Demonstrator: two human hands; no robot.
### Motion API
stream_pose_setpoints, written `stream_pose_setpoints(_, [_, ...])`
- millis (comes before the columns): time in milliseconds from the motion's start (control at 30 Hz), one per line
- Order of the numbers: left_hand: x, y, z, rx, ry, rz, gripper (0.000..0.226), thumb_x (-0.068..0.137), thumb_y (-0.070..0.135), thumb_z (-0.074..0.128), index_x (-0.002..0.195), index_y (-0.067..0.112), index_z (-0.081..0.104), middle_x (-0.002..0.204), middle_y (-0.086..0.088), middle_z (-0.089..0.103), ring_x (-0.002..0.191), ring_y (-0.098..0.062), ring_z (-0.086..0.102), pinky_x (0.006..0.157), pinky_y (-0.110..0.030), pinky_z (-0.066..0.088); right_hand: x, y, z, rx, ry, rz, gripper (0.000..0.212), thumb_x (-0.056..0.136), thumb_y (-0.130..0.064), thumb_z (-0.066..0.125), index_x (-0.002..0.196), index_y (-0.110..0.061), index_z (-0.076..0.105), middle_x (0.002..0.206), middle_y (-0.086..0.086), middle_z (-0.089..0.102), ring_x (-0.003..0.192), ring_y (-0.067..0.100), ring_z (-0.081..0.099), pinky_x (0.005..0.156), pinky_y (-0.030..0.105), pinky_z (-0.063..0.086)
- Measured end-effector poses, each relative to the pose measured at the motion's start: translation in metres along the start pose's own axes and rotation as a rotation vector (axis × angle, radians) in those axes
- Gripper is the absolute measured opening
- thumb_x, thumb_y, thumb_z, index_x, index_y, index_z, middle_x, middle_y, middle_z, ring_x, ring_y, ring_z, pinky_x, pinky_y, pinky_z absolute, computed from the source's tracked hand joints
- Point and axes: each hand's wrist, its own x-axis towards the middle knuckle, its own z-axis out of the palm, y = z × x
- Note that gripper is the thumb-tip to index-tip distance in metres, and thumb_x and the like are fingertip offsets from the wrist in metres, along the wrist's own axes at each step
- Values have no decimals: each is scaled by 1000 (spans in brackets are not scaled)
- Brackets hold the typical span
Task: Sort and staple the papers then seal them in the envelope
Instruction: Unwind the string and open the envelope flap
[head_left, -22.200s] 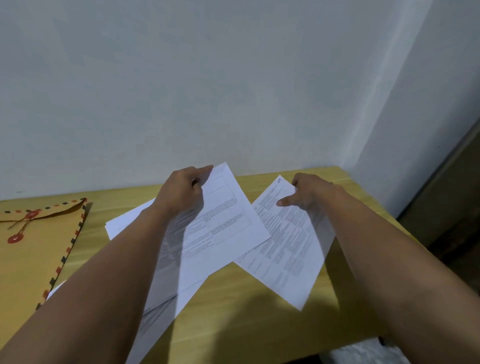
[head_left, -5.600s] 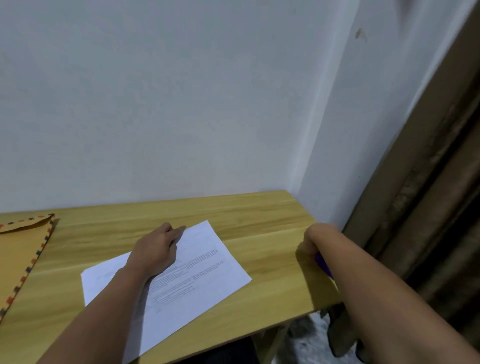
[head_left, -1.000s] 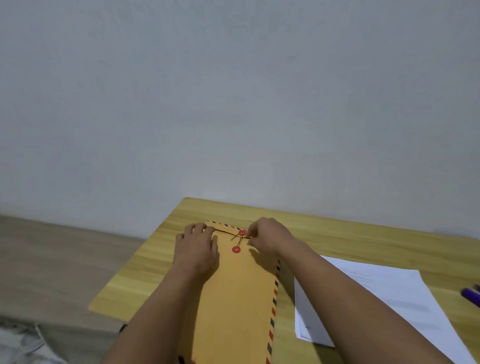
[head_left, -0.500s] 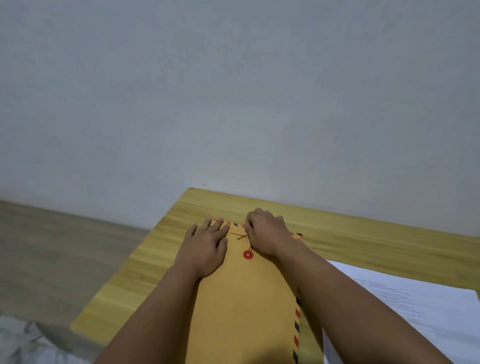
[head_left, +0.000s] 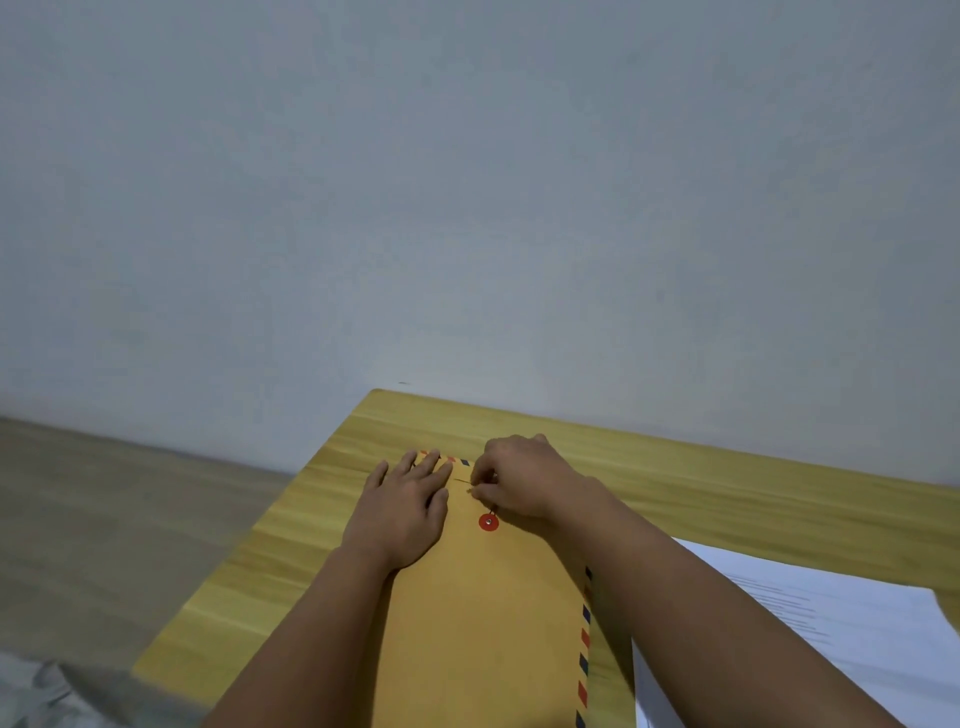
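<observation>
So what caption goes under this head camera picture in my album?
Left hand flat on the envelope, right hand pinching its string by the red button.

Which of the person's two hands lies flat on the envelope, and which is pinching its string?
The left hand lies flat, fingers straight, on the envelope. The right hand is curled, pinching the string.

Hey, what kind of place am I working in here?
Probably a plain room at home or a small office: a light wooden desk against a bare grey wall, with an envelope and printed papers.
</observation>
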Motion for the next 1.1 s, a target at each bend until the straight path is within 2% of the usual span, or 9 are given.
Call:
stream_pose_setpoints(100, [0,-1,1,1,-5,0,57,99,45,19,156,38,29,165,13,22,155,-11,8,126,-44,5,5,-5,2,-114,-6,-40,22,105,-33,54,107,-21,72,104,-3,67,100,21,62,96,48,42])
stream_pose_setpoints(200, [0,-1,1,-4,2,0,58,98,46,19,155,37,30,165,13,22,155,-11,8,125,-44,5,6,-3,7,-153,-6,-12,26,109,-33,42,114,-18,63,110,1,62,101,23,59,98,50,44])
stream_pose_setpoints(333, [1,-1,1,1,2,-1,59,98,47,18,155,37,31,165,13,23,154,-11,8,125,-44,5,8,7,13,-1,48,97,21,110,-35,37,111,-22,54,107,-1,57,95,22,57,97,49,44])
stream_pose_setpoints(467, [2,-1,2,8,-3,-9,54,102,44,24,155,37,31,165,14,22,154,-10,8,125,-44,5,4,17,12,150,157,278,14,102,-31,48,95,-21,55,94,-5,62,86,21,61,91,45,48])
stream_pose_setpoints(667, [3,-1,2,15,-6,-11,52,103,42,26,155,37,31,165,13,23,154,-11,9,125,-45,6,-13,25,4,811,353,480,13,89,-13,71,81,-7,63,82,4,77,78,18,75,71,40,61])
stream_pose_setpoints(800, [2,0,1,19,-10,-18,58,99,46,20,155,37,32,165,13,23,154,-11,9,125,-45,6,-26,16,-11,1135,241,399,15,99,-4,60,87,-7,52,80,11,79,58,19,57,50,24,49])
stream_pose_setpoints(900, [1,2,-1,15,-14,-19,63,95,48,16,155,37,32,165,13,23,154,-11,10,125,-44,6,-31,19,-12,896,112,316,16,98,-13,64,86,-11,54,72,4,66,62,15,53,59,31,48])
stream_pose_setpoints(1000, [2,2,-2,31,-14,-20,57,100,46,20,155,36,31,165,13,23,154,-12,10,125,-44,7,-32,21,-15,583,16,279,15,96,-30,70,92,-17,63,103,1,69,93,17,62,85,41,53])
stream_pose_setpoints(1100, [2,2,-1,33,-17,-25,52,104,41,27,155,35,32,165,12,23,154,-12,11,125,-45,7,-33,11,-22,285,-126,254,27,89,-41,75,106,-20,70,113,0,66,105,20,61,86,38,54])
